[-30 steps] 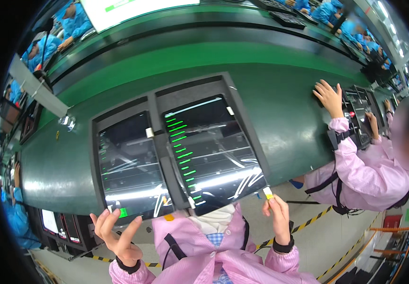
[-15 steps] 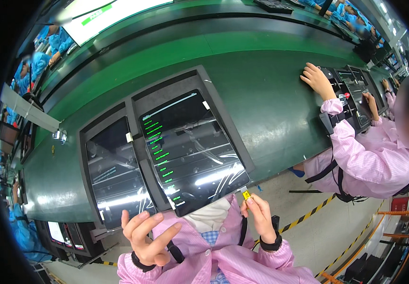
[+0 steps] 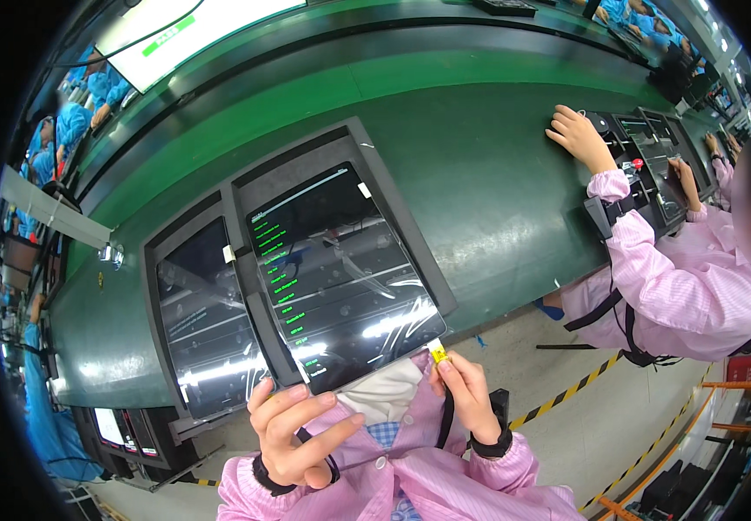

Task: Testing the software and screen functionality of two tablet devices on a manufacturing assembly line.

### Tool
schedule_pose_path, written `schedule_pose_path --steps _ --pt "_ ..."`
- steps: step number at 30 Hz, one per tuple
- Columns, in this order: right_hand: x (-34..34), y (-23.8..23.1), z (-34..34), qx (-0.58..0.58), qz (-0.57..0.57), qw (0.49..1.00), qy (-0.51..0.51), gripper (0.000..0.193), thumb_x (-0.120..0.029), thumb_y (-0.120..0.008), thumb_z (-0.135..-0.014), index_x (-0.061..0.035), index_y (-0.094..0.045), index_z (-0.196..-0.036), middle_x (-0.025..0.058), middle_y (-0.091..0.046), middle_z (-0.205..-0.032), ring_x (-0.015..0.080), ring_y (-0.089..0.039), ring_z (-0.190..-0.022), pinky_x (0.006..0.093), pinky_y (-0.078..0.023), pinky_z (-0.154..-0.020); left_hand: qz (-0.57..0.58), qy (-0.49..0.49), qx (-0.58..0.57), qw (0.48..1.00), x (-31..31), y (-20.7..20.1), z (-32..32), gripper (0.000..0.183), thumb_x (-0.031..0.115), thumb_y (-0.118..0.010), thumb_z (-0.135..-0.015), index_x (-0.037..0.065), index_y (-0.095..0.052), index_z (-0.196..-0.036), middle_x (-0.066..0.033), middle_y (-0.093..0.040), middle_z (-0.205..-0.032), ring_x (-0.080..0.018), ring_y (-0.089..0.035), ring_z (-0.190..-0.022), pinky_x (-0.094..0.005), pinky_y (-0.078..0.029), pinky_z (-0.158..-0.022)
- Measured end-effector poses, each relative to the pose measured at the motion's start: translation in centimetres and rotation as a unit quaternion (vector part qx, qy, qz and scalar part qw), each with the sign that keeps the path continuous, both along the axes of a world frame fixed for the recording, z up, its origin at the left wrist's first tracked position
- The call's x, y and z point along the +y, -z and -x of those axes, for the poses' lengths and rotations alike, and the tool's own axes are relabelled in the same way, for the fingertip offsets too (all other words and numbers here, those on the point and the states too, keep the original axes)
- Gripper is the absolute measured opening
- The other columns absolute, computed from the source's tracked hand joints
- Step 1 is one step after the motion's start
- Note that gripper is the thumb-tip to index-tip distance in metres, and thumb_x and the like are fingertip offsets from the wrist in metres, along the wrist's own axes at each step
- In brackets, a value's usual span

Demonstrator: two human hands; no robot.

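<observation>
A tablet [image 3: 340, 269] with a dark screen and rows of green text lies in the right compartment of a black two-part tray [image 3: 403, 227], its near end reaching past the tray's edge. At the tablet's near right corner my right hand [image 3: 471, 395] pinches a small yellow piece [image 3: 438, 350] with a pale end, which looks like a plug. Whether that end sits in the tablet I cannot tell. My left hand [image 3: 299, 434], palm up with fingers apart and nothing held, is at the tablet's near left corner; contact is unclear. A second, darker tablet [image 3: 210, 321] occupies the left compartment.
The tray stands on a green bench [image 3: 479, 191]. A metal fitting [image 3: 112, 253] hangs on a pale arm at left. A large lit screen [image 3: 184, 35] is beyond the bench. On the right, a co-worker in a pink sleeve [image 3: 671, 265] handles another black tray [image 3: 645, 165].
My left hand has moved up and right to the tablet's near left corner. My right hand keeps its pinch on the yellow piece. The whole view has shifted slightly.
</observation>
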State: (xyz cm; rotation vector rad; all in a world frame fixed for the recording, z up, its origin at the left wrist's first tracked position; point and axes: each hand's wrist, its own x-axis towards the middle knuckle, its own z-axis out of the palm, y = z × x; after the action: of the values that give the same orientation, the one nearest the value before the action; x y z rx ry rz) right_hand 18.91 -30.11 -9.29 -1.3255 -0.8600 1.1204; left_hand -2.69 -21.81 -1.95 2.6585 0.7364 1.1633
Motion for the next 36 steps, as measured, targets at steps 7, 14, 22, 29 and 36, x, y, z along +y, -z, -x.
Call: schedule_pose_path --steps 7,14,22,29,36 --pt "1.1 1.0 -0.4 0.049 -0.011 0.999 -0.020 0.028 -0.017 -0.042 -0.097 0.0018 -0.055 -0.080 0.0033 -0.052 -0.066 0.0096 -0.049 -0.062 0.0245 -0.038 -0.059 0.146 0.007 0.149 0.978 0.6 -0.6 -3.9 0.026 0.027 -0.062 -0.081 0.011 -0.070 -0.100 -0.0121 -0.056 -0.123 -0.0287 -0.053 -0.111 -0.0487 -0.032 -0.100" --pt "1.6 1.9 -0.9 0.029 -0.064 0.993 0.097 0.019 -0.016 -0.050 -0.095 0.0021 -0.058 -0.094 0.0022 -0.060 -0.084 0.0081 -0.055 -0.077 0.0226 -0.044 -0.072 0.145 0.022 0.133 0.980 1.1 2.4 -8.6 0.041 0.022 -0.071 -0.076 0.003 -0.061 -0.111 -0.0135 -0.057 -0.121 -0.0273 -0.050 -0.120 -0.0435 -0.036 -0.101" --pt "2.4 2.4 -1.3 0.062 -0.022 0.985 0.157 0.008 -0.006 -0.058 -0.088 0.0017 -0.060 -0.089 -0.0019 -0.055 -0.073 0.0044 -0.049 -0.062 0.0189 -0.038 -0.054 0.093 -0.006 0.086 0.992 1.0 4.1 -9.2 0.034 0.016 -0.070 -0.073 0.002 -0.064 -0.103 -0.0128 -0.063 -0.111 -0.0248 -0.059 -0.109 -0.0394 -0.043 -0.094" --pt "2.3 2.7 -1.5 0.024 0.005 0.987 0.158 0.005 -0.003 -0.058 -0.087 0.0016 -0.060 -0.087 -0.0059 -0.046 -0.069 -0.0004 -0.036 -0.055 0.0180 -0.026 -0.047 0.052 -0.038 0.043 0.997 0.5 5.0 -10.0 0.025 0.011 -0.070 -0.070 0.000 -0.067 -0.092 -0.0150 -0.066 -0.105 -0.0258 -0.063 -0.101 -0.0390 -0.046 -0.091" --pt "2.3 2.9 -1.2 0.025 0.008 0.986 0.164 0.005 -0.002 -0.058 -0.087 0.0009 -0.061 -0.090 -0.0068 -0.050 -0.070 -0.0008 -0.037 -0.056 0.0164 -0.026 -0.049 0.032 -0.043 0.036 0.998 0.3 5.8 -10.3 0.023 0.009 -0.068 -0.070 -0.001 -0.067 -0.091 -0.0160 -0.066 -0.102 -0.0267 -0.063 -0.100 -0.0415 -0.046 -0.092"
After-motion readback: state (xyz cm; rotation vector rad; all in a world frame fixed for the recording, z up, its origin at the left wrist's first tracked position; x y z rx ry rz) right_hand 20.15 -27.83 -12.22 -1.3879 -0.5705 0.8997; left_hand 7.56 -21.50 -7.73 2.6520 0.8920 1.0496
